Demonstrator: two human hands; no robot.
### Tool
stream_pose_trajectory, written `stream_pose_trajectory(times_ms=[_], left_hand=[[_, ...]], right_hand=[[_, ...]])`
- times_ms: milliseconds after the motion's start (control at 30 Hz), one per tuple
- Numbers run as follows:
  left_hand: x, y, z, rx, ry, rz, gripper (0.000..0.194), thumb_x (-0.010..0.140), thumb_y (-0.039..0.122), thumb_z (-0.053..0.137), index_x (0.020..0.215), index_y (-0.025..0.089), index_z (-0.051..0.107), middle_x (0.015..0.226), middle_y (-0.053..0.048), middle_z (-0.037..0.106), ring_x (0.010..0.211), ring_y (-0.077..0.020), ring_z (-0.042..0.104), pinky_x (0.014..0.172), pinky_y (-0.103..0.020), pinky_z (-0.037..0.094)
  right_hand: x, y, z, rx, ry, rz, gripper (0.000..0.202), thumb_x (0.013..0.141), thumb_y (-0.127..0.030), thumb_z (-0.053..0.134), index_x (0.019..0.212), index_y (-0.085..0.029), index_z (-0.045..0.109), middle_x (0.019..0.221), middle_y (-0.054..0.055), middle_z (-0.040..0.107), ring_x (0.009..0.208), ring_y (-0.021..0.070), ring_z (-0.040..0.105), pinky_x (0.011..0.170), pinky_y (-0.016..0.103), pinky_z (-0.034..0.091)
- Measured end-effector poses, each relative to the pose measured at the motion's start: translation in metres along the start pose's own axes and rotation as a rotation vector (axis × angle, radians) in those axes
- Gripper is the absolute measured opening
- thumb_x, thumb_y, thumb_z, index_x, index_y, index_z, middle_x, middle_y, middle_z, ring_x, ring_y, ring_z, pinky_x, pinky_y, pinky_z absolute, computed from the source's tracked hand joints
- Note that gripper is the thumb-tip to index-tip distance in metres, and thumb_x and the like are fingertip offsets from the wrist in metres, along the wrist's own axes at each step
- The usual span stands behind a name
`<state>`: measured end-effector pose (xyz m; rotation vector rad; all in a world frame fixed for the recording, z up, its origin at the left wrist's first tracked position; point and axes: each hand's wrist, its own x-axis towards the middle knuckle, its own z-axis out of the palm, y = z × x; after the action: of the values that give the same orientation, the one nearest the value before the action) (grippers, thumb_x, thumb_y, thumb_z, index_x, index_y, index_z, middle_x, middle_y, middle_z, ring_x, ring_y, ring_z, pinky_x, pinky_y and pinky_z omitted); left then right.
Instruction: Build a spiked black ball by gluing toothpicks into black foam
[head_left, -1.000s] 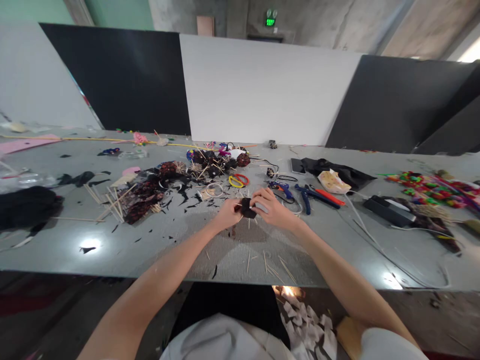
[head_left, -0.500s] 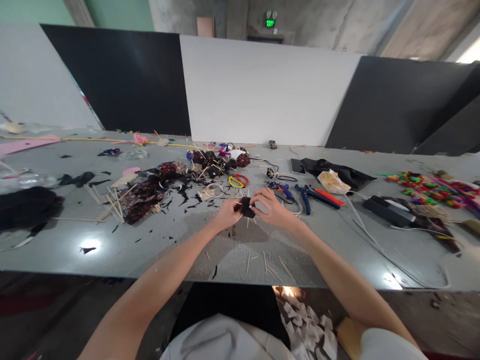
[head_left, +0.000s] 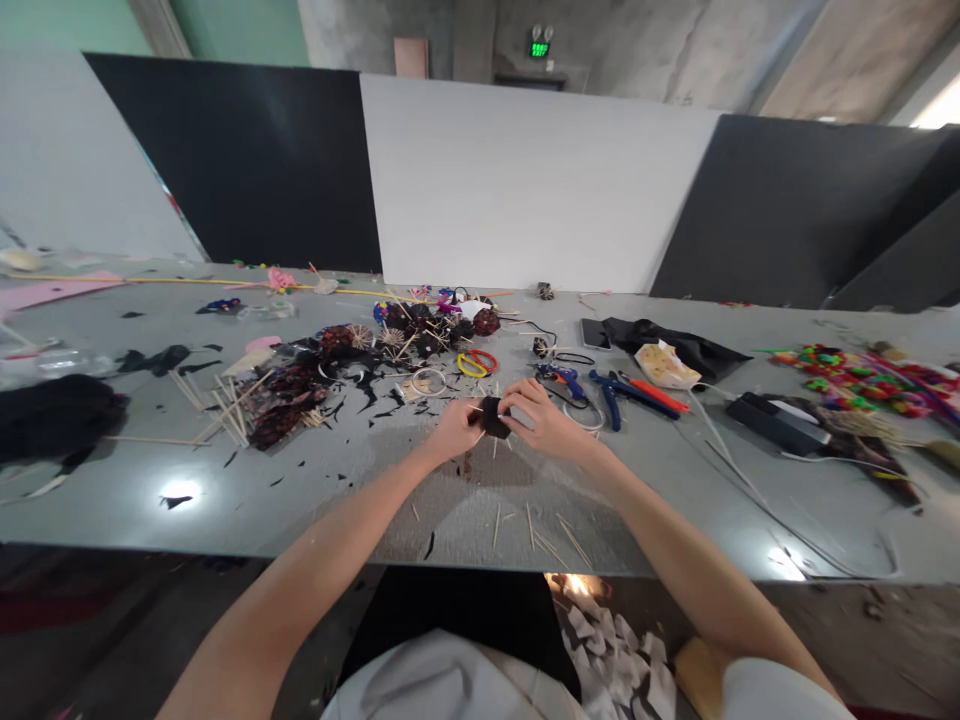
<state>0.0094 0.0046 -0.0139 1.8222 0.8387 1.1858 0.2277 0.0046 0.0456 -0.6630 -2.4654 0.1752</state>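
Observation:
Above the middle of the grey table, a small black fabric ball (head_left: 493, 418) with thin wooden sticks poking out is held between both hands. My left hand (head_left: 455, 430) is closed on its left side, around the ball and its sticks. My right hand (head_left: 536, 412) pinches at the ball's right side with thumb and fingers; something small and pale shows at the fingertips, too small to name. Several loose wooden sticks (head_left: 574, 540) lie on the table below. Beyond the hands sits a pile of similar black spiky balls (head_left: 427, 335).
A blue glue gun (head_left: 562, 378), blue pliers (head_left: 611, 395) and an orange-handled tool (head_left: 656, 393) lie to the right, with a white cable (head_left: 757, 500). Left are patterned dark fabric (head_left: 289, 395) with sticks and black scraps. Upright panels (head_left: 532, 180) stand behind the table.
Both hands stay in nearly the same place on the black ball. The ball looks very slightly turned; nothing else has visibly moved.

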Motion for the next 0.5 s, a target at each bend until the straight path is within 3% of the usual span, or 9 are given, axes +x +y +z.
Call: stream_pose_trajectory(times_ms=[267,500], left_hand=[[0.001,-0.0007,-0.0008,0.02,-0.004,-0.025,0.015,0.082,0.024,0.058,0.071,0.014,0.061,0.067,-0.001,0.059,0.063,-0.0119,0.05,0.059,-0.021,0.038],[0.0,0.0047,-0.0009,0.007,0.004,-0.034,0.013,0.08,0.023,0.057,0.072,0.014,0.061,0.069,-0.001,0.059,0.064,-0.0119,0.051,0.059,-0.021,0.038]], right_hand=[[-0.0014,0.0002,0.0031,-0.014,0.015,0.096,0.013,0.105,-0.032,0.055,0.115,-0.025,0.059,0.116,0.009,0.066,0.108,0.0276,0.056,0.1,0.051,0.045],[-0.0016,0.0006,0.0026,-0.03,0.029,0.097,0.018,0.104,-0.032,0.057,0.121,-0.025,0.057,0.119,0.01,0.066,0.112,0.0284,0.057,0.104,0.052,0.044]])
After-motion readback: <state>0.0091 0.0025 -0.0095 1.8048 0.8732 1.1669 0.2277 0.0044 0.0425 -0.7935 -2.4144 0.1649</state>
